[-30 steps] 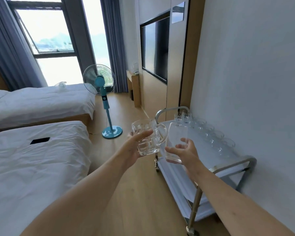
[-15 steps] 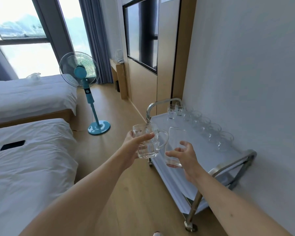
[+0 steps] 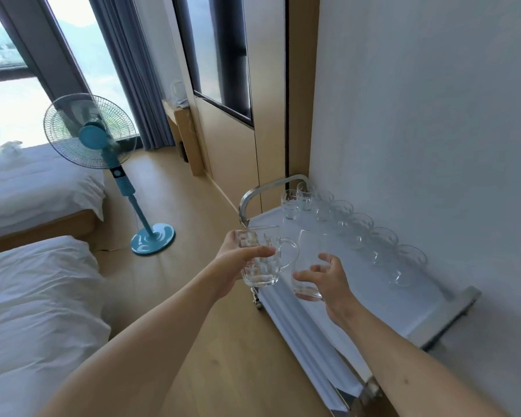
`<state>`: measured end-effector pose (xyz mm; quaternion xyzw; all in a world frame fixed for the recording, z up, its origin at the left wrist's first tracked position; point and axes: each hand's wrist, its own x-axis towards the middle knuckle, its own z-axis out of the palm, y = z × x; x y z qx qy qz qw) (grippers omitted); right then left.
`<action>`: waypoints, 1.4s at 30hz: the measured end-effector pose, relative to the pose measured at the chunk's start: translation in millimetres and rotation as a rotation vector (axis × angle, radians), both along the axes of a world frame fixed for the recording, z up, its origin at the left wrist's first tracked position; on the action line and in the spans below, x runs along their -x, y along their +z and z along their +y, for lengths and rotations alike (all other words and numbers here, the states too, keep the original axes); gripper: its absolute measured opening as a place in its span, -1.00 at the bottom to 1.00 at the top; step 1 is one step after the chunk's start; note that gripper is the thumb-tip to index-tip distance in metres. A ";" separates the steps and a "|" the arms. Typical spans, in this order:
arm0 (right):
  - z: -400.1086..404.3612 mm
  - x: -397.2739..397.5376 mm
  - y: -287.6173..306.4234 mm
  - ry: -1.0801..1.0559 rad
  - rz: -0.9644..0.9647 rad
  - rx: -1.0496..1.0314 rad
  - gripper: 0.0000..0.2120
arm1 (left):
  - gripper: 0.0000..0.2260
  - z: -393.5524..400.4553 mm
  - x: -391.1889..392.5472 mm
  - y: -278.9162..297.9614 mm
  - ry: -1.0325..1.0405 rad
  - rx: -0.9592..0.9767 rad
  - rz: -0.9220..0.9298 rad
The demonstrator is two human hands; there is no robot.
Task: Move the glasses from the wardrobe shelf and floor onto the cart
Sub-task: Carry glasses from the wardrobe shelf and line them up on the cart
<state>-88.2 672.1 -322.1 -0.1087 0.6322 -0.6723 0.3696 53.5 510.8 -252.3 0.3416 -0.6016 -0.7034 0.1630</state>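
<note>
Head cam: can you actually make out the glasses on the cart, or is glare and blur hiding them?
Head view: the window is blown out white; the row of glasses on the cart reads faint against the pale wall; the mug in the left hand is sharper than the tumbler in the right hand; wide-angle bends the edges.

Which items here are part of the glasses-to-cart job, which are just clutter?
Job:
- handled mug, held in left hand
- plain glass, held in right hand
- cart
- row of glasses already on cart

Not job:
- blue fan
- beds
- curtain
</note>
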 end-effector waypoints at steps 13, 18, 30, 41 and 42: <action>-31.9 63.3 -34.0 -0.095 -0.064 -0.070 -0.17 | -0.15 -52.9 80.0 -41.5 -0.030 -0.022 -0.072; -51.8 77.2 -50.9 -0.153 -0.026 -0.138 -0.17 | -0.08 -76.4 106.3 -52.9 -0.043 0.015 -0.130; -125.4 102.7 -78.9 -0.387 -0.031 -0.212 -0.15 | -0.11 -184.8 192.9 -86.6 -0.259 0.141 -0.217; -180.4 98.0 -92.9 -0.666 -0.049 -0.290 -0.17 | 0.03 -246.3 245.3 -116.4 -0.677 0.415 -0.283; -181.3 96.5 -95.2 -0.684 -0.055 -0.298 -0.17 | 0.02 -248.1 248.5 -119.1 -0.718 0.460 -0.284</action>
